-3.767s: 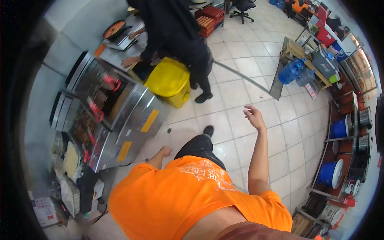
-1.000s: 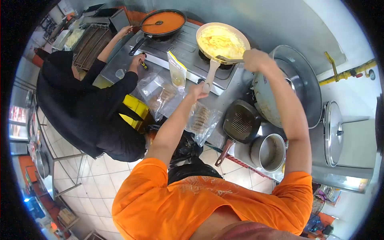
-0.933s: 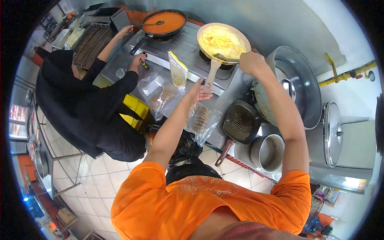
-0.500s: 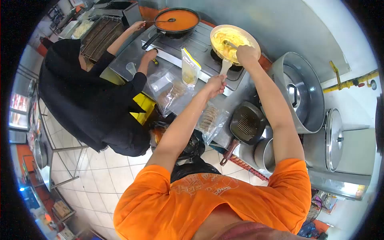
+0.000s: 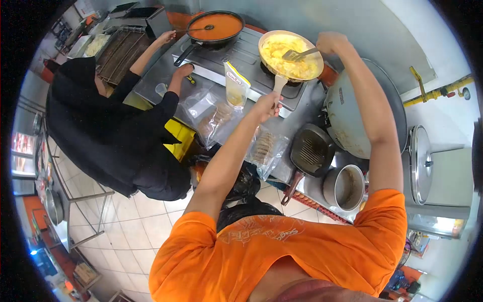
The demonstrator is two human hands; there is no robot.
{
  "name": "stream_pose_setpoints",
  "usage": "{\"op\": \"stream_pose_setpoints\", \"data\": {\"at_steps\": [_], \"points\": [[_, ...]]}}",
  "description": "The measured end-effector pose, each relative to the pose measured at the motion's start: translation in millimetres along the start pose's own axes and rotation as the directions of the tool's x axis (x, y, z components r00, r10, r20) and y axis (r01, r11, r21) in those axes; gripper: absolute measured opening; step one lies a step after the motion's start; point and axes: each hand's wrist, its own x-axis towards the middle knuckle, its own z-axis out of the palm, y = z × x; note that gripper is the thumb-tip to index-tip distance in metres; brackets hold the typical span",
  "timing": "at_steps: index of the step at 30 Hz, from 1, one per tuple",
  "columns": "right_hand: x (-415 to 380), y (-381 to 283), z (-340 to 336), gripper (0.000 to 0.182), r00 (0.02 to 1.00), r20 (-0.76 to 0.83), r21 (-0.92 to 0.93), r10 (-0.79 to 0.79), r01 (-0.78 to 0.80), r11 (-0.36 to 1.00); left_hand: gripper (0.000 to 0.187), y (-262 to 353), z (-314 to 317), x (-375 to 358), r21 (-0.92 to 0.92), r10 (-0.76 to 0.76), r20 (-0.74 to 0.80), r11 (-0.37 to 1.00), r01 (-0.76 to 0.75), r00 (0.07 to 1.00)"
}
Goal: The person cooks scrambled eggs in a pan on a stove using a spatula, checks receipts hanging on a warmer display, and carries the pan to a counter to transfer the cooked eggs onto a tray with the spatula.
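Note:
My left hand is wrapped round the pale handle of a frying pan on the right side of the stove. Yellow scrambled egg covers much of the pan's inside. Out past the pan's right rim, my right hand grips the end of a spatula, whose slotted blade rests in the egg. Left of the pan handle stands a labelled clear pouch.
A co-worker in black stirs orange sauce at left. Bagged food, a grill pan and a small pot lie near me. A big pot stands right.
My right hand has moved right and up, from over the pan to beyond its rim, uncovering the spatula. The big pot at right has tilted. My left hand keeps its hold.

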Motion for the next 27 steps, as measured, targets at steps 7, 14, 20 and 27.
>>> {"op": "stream_pose_setpoints", "data": {"at_steps": [7, 14, 20, 27], "points": [[-90, -39, -11, 0.022, 1.000, -0.007, -0.151, -0.025, 0.024, 0.988, 0.025, -8, -8, 27, 0.046, 0.063, 0.084, 0.997, -0.067, 0.994], [-83, -37, 43, 0.028, 0.988, -0.035, 0.079, 0.149, -0.146, 0.986, 0.023, -9, 7, 15, 0.171, 0.141, -0.049, 0.977, -0.131, 0.989], [-48, -10, 81, 0.028, 0.964, -0.076, 0.254, 0.255, -0.228, 0.940, 0.025, -8, 9, 12, 0.275, 0.202, -0.043, 0.944, -0.183, 0.978], [-2, 15, 110, 0.030, 0.942, -0.101, 0.347, 0.321, -0.269, 0.899, 0.031, -7, 10, 10, 0.447, 0.280, -0.029, 0.862, -0.238, 0.960]]}}
